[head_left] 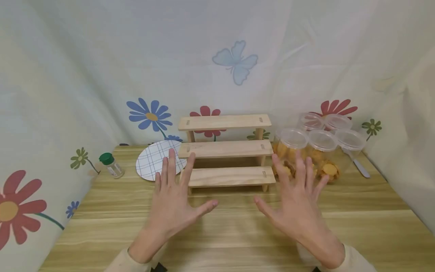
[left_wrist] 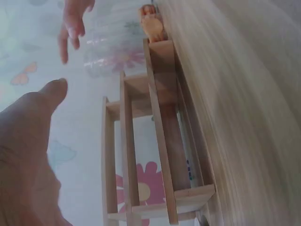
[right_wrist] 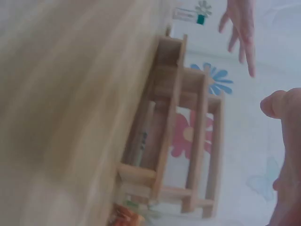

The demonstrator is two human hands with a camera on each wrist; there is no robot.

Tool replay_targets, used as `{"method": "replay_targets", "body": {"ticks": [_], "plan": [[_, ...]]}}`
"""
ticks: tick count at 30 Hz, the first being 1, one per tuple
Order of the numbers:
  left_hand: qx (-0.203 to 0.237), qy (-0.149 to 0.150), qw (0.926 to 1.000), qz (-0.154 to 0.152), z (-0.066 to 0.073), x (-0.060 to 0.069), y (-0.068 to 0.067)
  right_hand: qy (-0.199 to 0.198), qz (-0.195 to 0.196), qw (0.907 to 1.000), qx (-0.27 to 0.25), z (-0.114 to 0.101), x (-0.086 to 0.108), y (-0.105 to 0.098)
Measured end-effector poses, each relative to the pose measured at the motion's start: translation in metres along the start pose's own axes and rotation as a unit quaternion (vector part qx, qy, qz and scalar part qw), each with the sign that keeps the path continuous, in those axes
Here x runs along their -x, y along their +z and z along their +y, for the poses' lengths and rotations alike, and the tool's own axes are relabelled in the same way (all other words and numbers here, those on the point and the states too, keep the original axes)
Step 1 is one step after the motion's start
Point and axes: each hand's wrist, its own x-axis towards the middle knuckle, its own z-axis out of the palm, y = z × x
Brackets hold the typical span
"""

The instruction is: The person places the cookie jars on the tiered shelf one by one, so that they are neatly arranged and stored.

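Both hands hover above the table with fingers spread, holding nothing. My left hand (head_left: 173, 204) is in front of the left end of a three-tier wooden stand (head_left: 225, 149). Its fingertips overlap the stand's edge and a checked oval plate (head_left: 149, 162) in the head view. My right hand (head_left: 297, 204) is before the stand's right end, its fingertips overlapping several clear lidded jars (head_left: 293, 139) holding orange-yellow pieces (head_left: 329, 170). In the left wrist view the thumb (left_wrist: 54, 94) stands apart from the stand; the right wrist view shows likewise.
At the left stands a small shaker bottle with a green cap (head_left: 107, 158). A knife with a pale blade (head_left: 361, 169) lies beside the jars at the right. A flowered curtain (head_left: 238, 22) hangs behind and at the sides of the wooden table (head_left: 231, 241).
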Motion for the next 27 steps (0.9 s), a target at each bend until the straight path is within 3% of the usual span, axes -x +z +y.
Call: {"method": "replay_targets", "body": {"ticks": [6,14,19,22,24,27], "plan": [[0.094,-0.033,0.9939,0.046,-0.016,-0.009,-0.010,-0.030,0.116,0.9924,-0.027,0.014,-0.018,-0.022],[0.186,-0.067,0.9783,0.064,-0.043,-0.018,0.000,-0.052,0.233,0.9630,-0.125,0.049,-0.040,-0.059],[0.270,-0.076,0.9587,0.049,-0.056,-0.021,0.012,0.004,0.270,0.9357,-0.227,0.066,-0.044,-0.082],[0.303,-0.083,0.9487,0.032,-0.062,-0.023,0.019,0.034,0.280,0.9224,-0.263,0.082,-0.046,-0.089],[0.319,-0.088,0.9436,0.019,-0.065,-0.023,0.023,0.050,0.285,0.9168,-0.275,0.094,-0.047,-0.091],[0.340,-0.099,0.9352,0.004,-0.070,-0.023,0.029,0.066,0.289,0.9171,-0.267,0.112,-0.048,-0.093]]}}
